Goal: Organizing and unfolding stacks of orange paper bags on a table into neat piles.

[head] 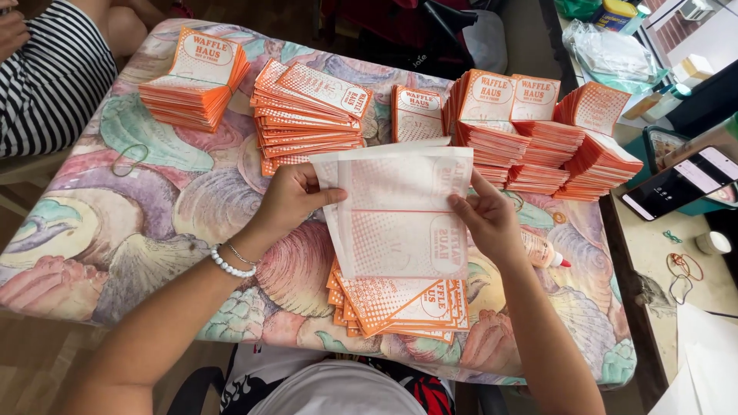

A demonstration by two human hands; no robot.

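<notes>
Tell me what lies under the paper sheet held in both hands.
Under the paper sheet, a loose pile of orange printed bags lies on the shell-patterned table. The sheet covers the pile's far part, so its full extent is hidden.

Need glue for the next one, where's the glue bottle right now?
The glue bottle lies on the table, just right of the right hand.

Shell-print table: orange bag stacks from 10 to 2 o'clock, another pile at 6, glue bottle at 4, rubber band at 9.
</notes>
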